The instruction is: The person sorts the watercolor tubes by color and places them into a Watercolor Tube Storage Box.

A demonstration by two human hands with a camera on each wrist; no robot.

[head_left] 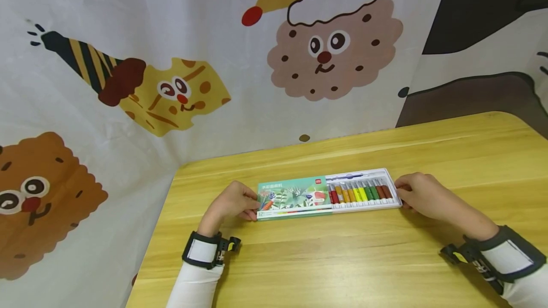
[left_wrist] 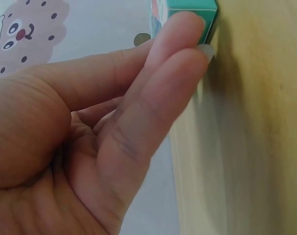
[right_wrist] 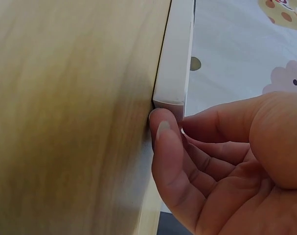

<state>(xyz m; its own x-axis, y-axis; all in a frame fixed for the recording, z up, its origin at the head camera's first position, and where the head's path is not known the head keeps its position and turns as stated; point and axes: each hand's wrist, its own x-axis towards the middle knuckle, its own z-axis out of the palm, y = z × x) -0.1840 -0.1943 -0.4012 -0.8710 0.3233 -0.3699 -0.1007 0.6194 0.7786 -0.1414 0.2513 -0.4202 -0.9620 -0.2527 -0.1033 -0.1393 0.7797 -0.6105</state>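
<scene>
A green cardboard sleeve [head_left: 291,198] with printed plants lies on the table. From its right end sticks a white tray [head_left: 364,208] with a row of paint tubes [head_left: 357,193], running from red through yellow and green to brown. Behind the tubes lies a thin paintbrush [head_left: 347,177]. My left hand [head_left: 233,201] holds the sleeve's left end; in the left wrist view its fingertips are against the green box end [left_wrist: 192,5]. My right hand [head_left: 424,196] pinches the tray's right end between thumb and fingers, as the right wrist view shows. The sleeve hides the tray's left part.
The wooden table [head_left: 334,260] reaches toward me and to the right of the box. Behind its far edge hangs a pale cloth [head_left: 239,122] printed with cartoon biscuits and cheese. Both wrists wear black straps [head_left: 203,250] with small mounts.
</scene>
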